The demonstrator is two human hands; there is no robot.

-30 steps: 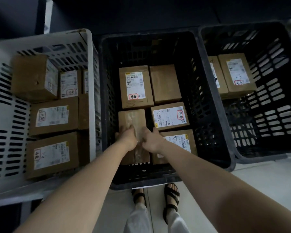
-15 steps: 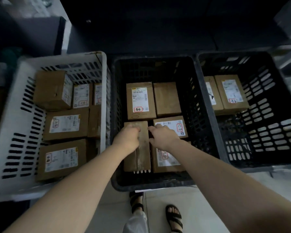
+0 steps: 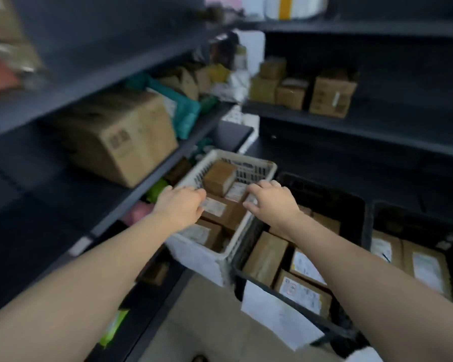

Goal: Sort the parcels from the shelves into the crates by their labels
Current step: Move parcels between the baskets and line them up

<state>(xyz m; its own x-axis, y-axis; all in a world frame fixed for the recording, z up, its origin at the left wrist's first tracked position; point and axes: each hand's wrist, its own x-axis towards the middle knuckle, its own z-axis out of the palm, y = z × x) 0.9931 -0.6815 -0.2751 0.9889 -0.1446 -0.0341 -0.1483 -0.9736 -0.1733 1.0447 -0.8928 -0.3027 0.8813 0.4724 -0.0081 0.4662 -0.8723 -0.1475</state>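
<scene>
My left hand [image 3: 179,205] and my right hand [image 3: 271,202] hang in the air with loosely curled fingers and hold nothing. Both are above the white crate [image 3: 202,257], which holds several labelled brown parcels [image 3: 219,175]. To its right the middle black crate [image 3: 361,207] contains several parcels, among them the plain brown parcel [image 3: 266,257] lying at its near left. A further black crate [image 3: 377,212] with two labelled parcels [image 3: 424,265] stands at the far right. The picture is blurred by motion.
Dark shelves [image 3: 147,176] run along the left with a large cardboard box [image 3: 120,137] and teal bags [image 3: 186,111]. A back shelf [image 3: 351,124] carries small boxes [image 3: 332,92]. A white sheet [image 3: 280,314] hangs on the middle crate's front. Pale floor lies below.
Both hands let go of the plain brown parcel in the middle crate and rose, empty. The view swung up and left, from the crates toward the shelves.
</scene>
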